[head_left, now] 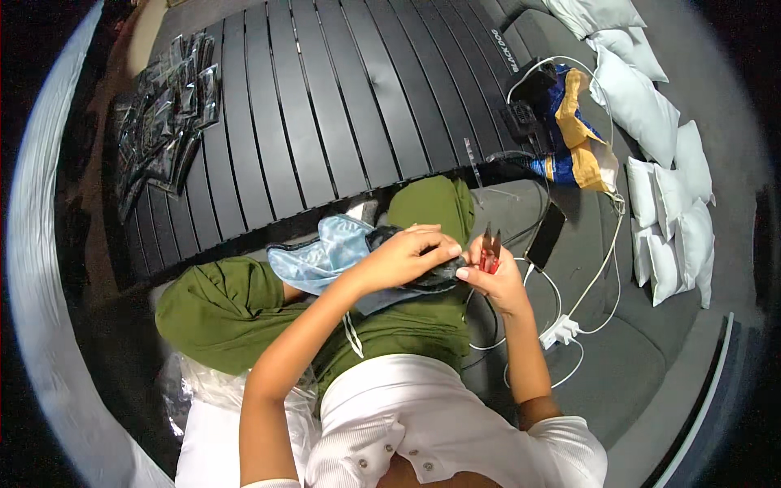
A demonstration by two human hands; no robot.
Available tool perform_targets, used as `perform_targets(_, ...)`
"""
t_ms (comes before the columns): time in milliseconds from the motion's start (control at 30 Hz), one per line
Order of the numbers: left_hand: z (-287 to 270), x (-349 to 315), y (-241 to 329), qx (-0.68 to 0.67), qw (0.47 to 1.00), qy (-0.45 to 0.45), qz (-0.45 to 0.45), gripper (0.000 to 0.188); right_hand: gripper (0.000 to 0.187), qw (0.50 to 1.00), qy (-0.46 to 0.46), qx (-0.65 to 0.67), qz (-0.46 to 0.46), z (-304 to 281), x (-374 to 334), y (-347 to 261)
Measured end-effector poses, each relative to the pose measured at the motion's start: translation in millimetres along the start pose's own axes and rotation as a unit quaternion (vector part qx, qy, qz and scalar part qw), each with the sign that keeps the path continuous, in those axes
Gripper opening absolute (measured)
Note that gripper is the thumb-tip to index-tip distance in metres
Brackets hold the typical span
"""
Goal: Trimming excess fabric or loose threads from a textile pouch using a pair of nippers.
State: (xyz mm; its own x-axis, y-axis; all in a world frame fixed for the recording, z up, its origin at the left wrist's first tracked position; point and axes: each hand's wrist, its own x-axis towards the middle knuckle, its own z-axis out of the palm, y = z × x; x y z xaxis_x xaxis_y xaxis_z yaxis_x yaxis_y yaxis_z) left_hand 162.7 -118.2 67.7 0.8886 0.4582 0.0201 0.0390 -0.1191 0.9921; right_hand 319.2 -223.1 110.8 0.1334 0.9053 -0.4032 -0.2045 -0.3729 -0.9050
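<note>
Seated with knees apart in green trousers (236, 305). Left hand (403, 256) pinching a dark fabric piece (431, 276) over the lap, fingers (443, 248) closed on its edge. Right hand (496, 276) wrapped around red-handled snips (490, 248), blades pointing up, just beside the fabric edge. Light blue cloth (325, 248) draped under the left wrist. Judged mid-trim: fabric in grip, snips at the edge; finished portion not discernible. Sealed dark packets (167, 122) stacked far left on the slatted black surface (325, 106). Phone (545, 236) and white cables (586, 285) close on the right; open room ahead.
</note>
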Motion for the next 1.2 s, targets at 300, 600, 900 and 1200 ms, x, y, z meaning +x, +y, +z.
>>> perform_targets(300,-18,-33,56,-0.262,0.954,0.072,-0.126,0.019,0.026,0.996,-0.034,0.083,-0.015,27,-13,-34)
perform_targets(600,-25,-71,98,-0.235,0.951,0.149,-0.138,0.011,0.031,0.995,-0.038,0.05,-0.078,53,-19,-53)
perform_targets(900,-24,-81,82,0.118,0.928,0.334,-0.112,0.021,0.02,0.902,0.14,-0.316,-0.258,81,-13,-42)
perform_targets(1200,-18,-91,75,-0.564,0.776,0.227,-0.167,0.042,0.025,0.869,-0.057,-0.3,-0.389,107,-14,-30)
